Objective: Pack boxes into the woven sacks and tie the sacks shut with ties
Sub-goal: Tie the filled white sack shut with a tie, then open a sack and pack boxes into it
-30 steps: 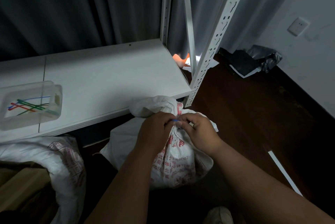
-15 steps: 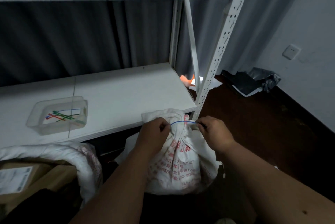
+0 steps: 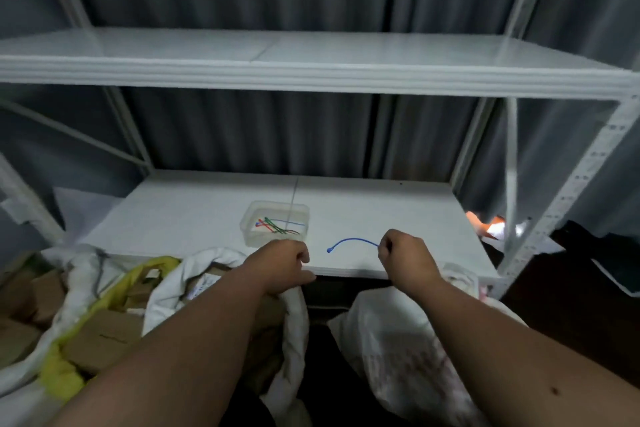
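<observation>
My right hand [image 3: 403,255] pinches one end of a blue tie [image 3: 351,240], which curves out to the left above the front edge of the white shelf [image 3: 363,205]. My left hand [image 3: 284,265] hovers at the shelf edge with curled fingers and nothing visible in them. Below my right forearm lies a white woven sack with red print [image 3: 398,343]. Under my left forearm an open white sack [image 3: 294,329] shows cardboard boxes [image 3: 100,336] inside. A clear tub of coloured ties [image 3: 275,227] stands on the shelf just beyond my hands.
A yellow bag [image 3: 114,291] lies among the boxes at the left. An upper shelf board [image 3: 311,73] crosses overhead, held by perforated white posts [image 3: 568,198]. Dark curtains hang behind. Dark floor with black bags [image 3: 595,253] lies to the right.
Both hands have come up off the sack's neck. The blue tie, stretched between both hands before, now hangs from my right hand alone. The view has tilted up and left.
</observation>
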